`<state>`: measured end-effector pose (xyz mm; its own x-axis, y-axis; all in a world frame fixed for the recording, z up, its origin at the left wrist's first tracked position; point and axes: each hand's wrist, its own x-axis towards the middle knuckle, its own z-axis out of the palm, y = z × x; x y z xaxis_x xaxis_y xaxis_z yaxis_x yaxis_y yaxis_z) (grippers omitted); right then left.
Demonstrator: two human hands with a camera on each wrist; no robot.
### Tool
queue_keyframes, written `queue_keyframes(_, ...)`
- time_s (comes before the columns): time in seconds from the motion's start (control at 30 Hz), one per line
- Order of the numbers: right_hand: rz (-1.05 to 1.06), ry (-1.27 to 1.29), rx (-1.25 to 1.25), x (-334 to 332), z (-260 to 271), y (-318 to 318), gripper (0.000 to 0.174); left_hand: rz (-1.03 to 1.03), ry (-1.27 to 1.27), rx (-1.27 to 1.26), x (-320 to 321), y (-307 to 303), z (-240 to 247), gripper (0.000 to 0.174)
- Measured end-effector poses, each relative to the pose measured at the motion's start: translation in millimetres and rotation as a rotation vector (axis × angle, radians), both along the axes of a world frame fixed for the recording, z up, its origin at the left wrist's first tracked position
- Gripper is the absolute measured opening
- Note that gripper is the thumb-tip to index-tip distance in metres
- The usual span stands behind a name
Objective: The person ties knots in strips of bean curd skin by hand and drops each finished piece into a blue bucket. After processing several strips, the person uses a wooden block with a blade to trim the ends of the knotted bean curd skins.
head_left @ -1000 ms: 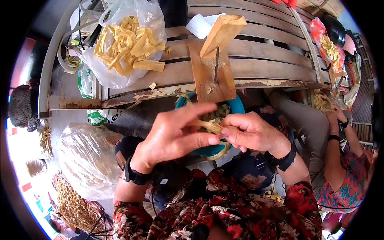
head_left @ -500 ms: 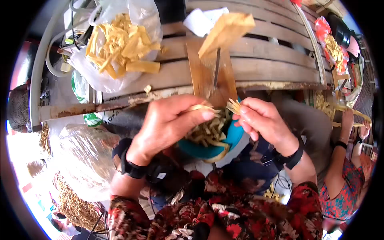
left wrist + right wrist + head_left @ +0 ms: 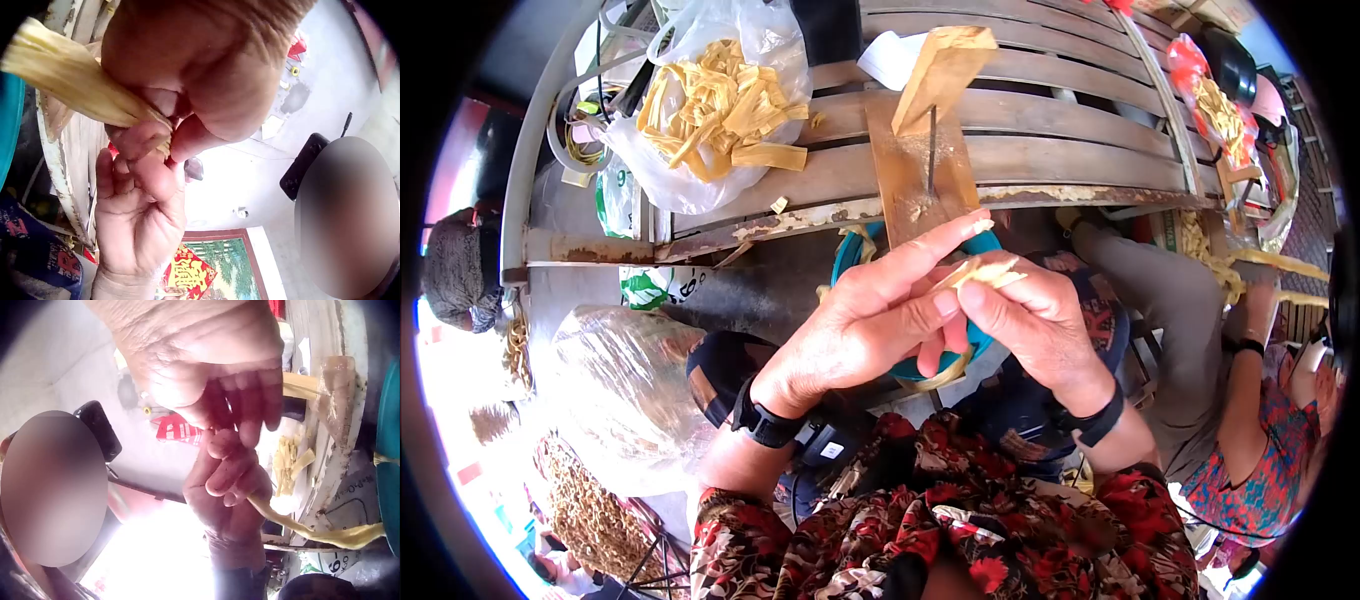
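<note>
My left hand (image 3: 855, 325) and right hand (image 3: 1040, 325) meet over a teal tub (image 3: 847, 258). Between thumbs and fingers they pinch a pale yellow, dried husk-like strip (image 3: 990, 272), its frayed end showing above the thumbs. The left index finger points straight forward past it. In the left wrist view, a wide strip (image 3: 69, 75) runs out from the left hand (image 3: 187, 69), whose fingertips meet the right hand's (image 3: 137, 225). A long tail of strip (image 3: 325, 537) trails from the left hand (image 3: 231, 494) toward the tub in the right wrist view. The hands hide most of the tub's contents.
Ahead stands a slatted bench (image 3: 1080, 160) with a rusty front rail. On it are a bag of yellow strips (image 3: 720, 110) and a wooden board (image 3: 890, 140) carrying a rod and block (image 3: 945, 75). Left is a plastic-wrapped bundle (image 3: 625, 390); right, another person (image 3: 1250, 440) holding strips.
Half a second ago my hands were apart, each pinching strip material, and the tub's cut pieces showed between them. They have since come together, with the left index finger extended.
</note>
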<state>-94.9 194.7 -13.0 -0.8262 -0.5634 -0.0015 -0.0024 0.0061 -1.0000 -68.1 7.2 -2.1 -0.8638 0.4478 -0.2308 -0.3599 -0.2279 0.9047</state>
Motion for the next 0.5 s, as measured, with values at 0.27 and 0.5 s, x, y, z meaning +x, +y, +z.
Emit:
queue_keyframes(0.27, -0.475, -0.257, -0.354, 21, 28, 21, 0.023, 0.033, 0.070, -0.184, 60, -24, 13, 0.016)
queue_keyframes(0.5, 0.030, 0.243, -0.120, 77, 44, -1, 0.017, 0.106, 0.276, -0.446, 59, -2, 23, 0.018)
